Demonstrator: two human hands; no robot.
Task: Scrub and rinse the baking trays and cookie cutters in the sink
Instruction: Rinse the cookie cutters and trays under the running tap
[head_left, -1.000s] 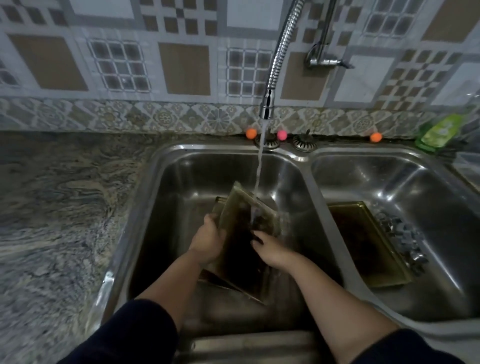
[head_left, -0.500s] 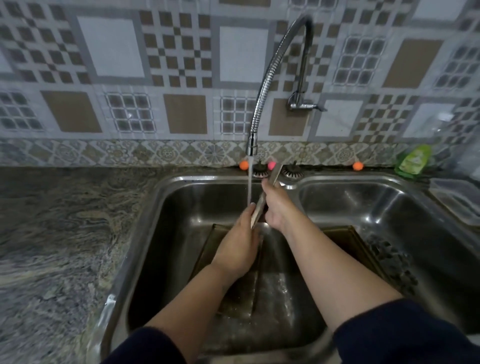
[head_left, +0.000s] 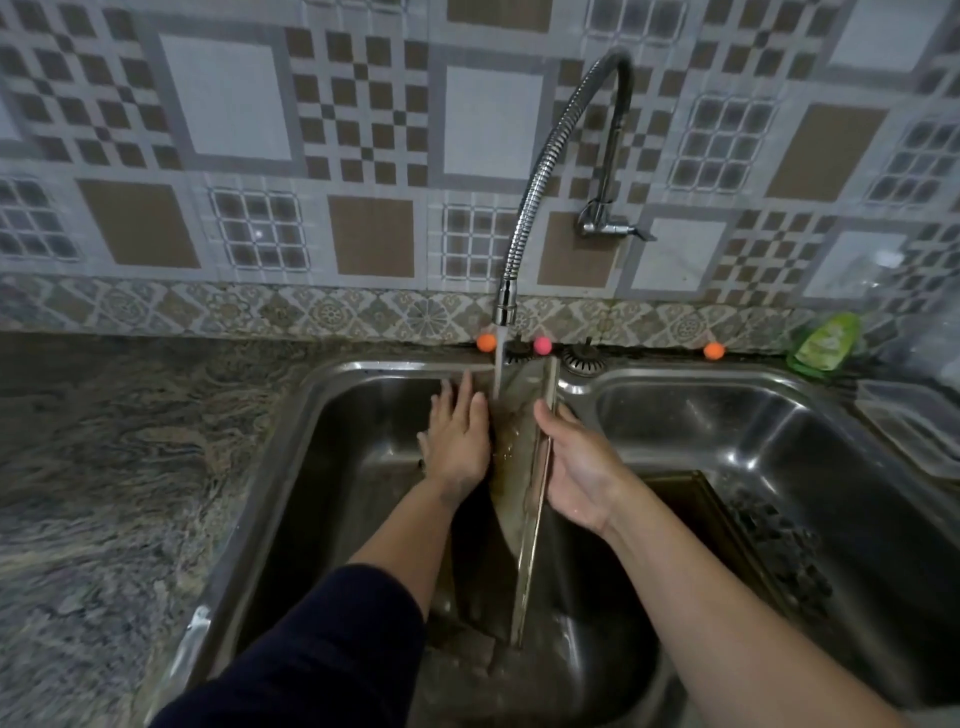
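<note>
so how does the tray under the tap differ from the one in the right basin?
The held tray stands tilted up on edge in the left basin; the other tray lies flat on the right basin's floor. Tap water runs over the held tray; none reaches the other. The left hand rests flat on the held tray and the right hand grips its rim; nothing touches the other. Both look dark and brownish.

Tap (head_left: 550, 171) on tiled wall (head_left: 234, 130), water running. Two orange balls (head_left: 486, 342) and pink ball (head_left: 542, 345) along back ledge. Green soap bottle (head_left: 826, 345) at right. Stone counter (head_left: 119, 467) at left. Drain plug (head_left: 585, 358) beside pink ball.
</note>
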